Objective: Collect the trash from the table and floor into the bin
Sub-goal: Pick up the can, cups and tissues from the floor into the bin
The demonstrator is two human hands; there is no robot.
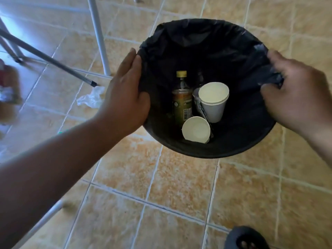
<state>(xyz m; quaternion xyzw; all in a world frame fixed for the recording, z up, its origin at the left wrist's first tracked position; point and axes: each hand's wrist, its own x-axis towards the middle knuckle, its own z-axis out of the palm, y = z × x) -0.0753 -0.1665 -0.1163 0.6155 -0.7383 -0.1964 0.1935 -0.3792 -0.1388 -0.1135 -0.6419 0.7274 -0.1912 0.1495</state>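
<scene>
Floor (161, 203): tan, mottled tiles with pale grout lines, lit from the upper left. No desk top in view, only pale metal legs (98, 33) and a slanted dark-tipped brace up and left of the bin.

Bin (206, 151): round, dark, standing on the tiles, seen from above. A black liner (197, 42) is draped over its rim.

Inside the bin:
- a brown bottle (181, 103) with a yellow cap, leaning at the left
- a white paper cup (213, 105), mouth up, just right of the bottle
- a second white cup (195, 130), tipped toward the near wall
- a crumpled silvery wrapper (197, 103) between the cups

Left hand (125, 97): fingers straight and together, laid flat against the bin's left outer side, thumb at the rim.

Right hand (294, 97): fingers curled, pinching a bunched fold of liner at the bin's right rim.

Trash outside the bin: a crumpled white scrap (91, 98) on the floor just left of it, beside the left hand. Further left, at the frame edge, a blurred red-and-white shape (7, 83), not identifiable.

Near side of the bin, low right: the toe of a dark shoe (246, 238).
</scene>
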